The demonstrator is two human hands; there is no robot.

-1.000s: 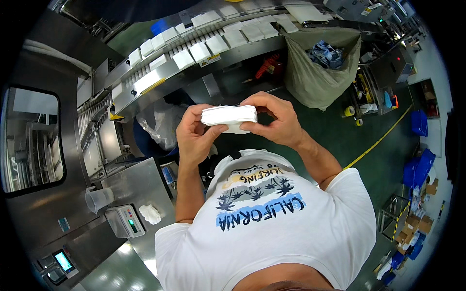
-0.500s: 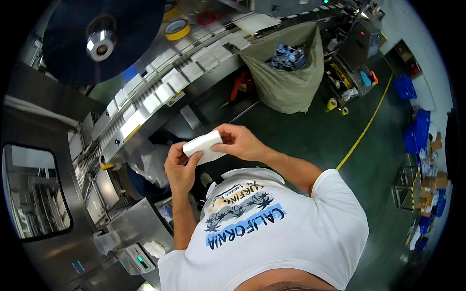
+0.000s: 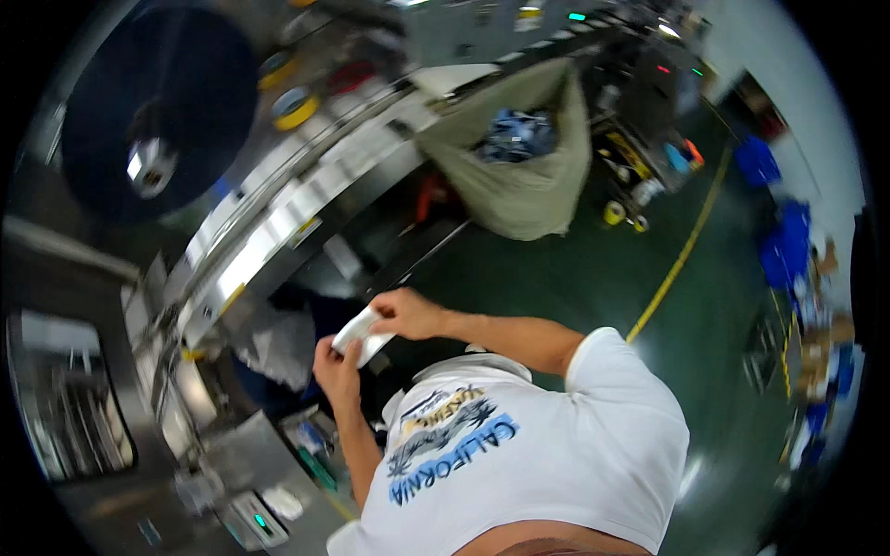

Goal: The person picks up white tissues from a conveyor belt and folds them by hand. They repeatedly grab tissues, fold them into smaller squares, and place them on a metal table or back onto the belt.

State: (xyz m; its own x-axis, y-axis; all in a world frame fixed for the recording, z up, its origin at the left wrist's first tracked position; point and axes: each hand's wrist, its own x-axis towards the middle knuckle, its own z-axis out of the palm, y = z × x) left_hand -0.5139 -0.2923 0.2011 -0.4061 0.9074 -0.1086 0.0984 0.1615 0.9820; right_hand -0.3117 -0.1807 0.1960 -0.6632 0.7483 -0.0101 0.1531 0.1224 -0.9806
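Observation:
A small white folded pad (image 3: 360, 332) is gripped between my two hands, held tilted in front of my body. My left hand (image 3: 337, 373) holds its left end, with the thumb on top and the fingers beneath. My right hand (image 3: 406, 313) pinches its upper right side, fingers bent round the edge. Whether it is one folded sheet or several in a stack I cannot tell through the blur. Beyond my hands, a conveyor (image 3: 269, 243) carries a row of similar white pieces (image 3: 357, 157).
An olive sack (image 3: 519, 199) of blue-and-white scraps stands by the conveyor's far end. Tape rolls (image 3: 295, 108) lie behind the belt, near a large dark reel (image 3: 158, 79). At lower left are a digital scale (image 3: 252, 521) and a clear plastic bag (image 3: 276, 347). Yellow tape (image 3: 681, 264) marks the green floor.
The view has swung and blurred, shifting the conveyor and sack leftward. My hands, still on the pad, appear lower and further left, with the pad tilted more steeply.

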